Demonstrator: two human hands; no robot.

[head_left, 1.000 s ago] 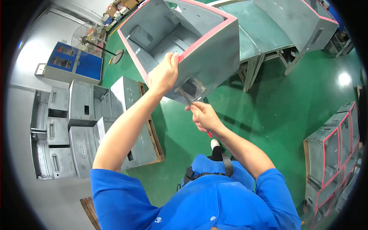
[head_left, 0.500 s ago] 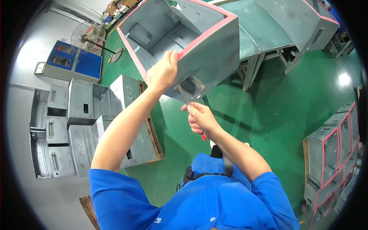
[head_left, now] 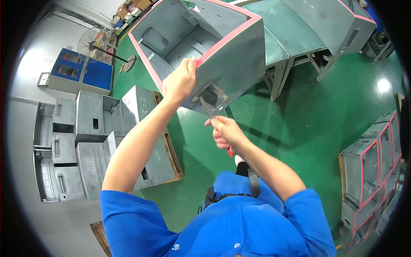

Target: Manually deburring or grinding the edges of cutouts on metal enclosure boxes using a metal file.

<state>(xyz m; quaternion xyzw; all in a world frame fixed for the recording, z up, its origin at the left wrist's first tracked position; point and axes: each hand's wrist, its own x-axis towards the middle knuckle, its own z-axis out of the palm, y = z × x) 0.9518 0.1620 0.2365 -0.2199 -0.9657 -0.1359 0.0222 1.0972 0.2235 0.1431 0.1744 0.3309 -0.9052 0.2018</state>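
Observation:
A grey metal cabinet shell [head_left: 239, 55] with a pink-edged open front is tilted at the top centre. My left hand [head_left: 179, 83] grips its near pink rim, thumb on top and fingers wrapped over the edge. Lower down, my right hand [head_left: 229, 133] is closed around a slim flat grey tool with a red handle, which looks like a file [head_left: 206, 106]. The file's far end meets the edge of a square cutout [head_left: 212, 97] in the cabinet's near side. Most of the handle is hidden in my fist; only its red end shows below.
Green-topped benches [head_left: 280, 43] stand behind, bearing another grey cabinet [head_left: 329, 30]. Grey cabinets on wooden pallets [head_left: 173, 155] fill the left side, and pink-edged ones [head_left: 361, 171] are stacked at right. A pedestal fan [head_left: 128, 63] and a blue cupboard [head_left: 97, 76] stand far left.
My right hand has shifted slightly down and to the right with the file, whose tip stays at the cutout. My left hand keeps the same hold on the rim.

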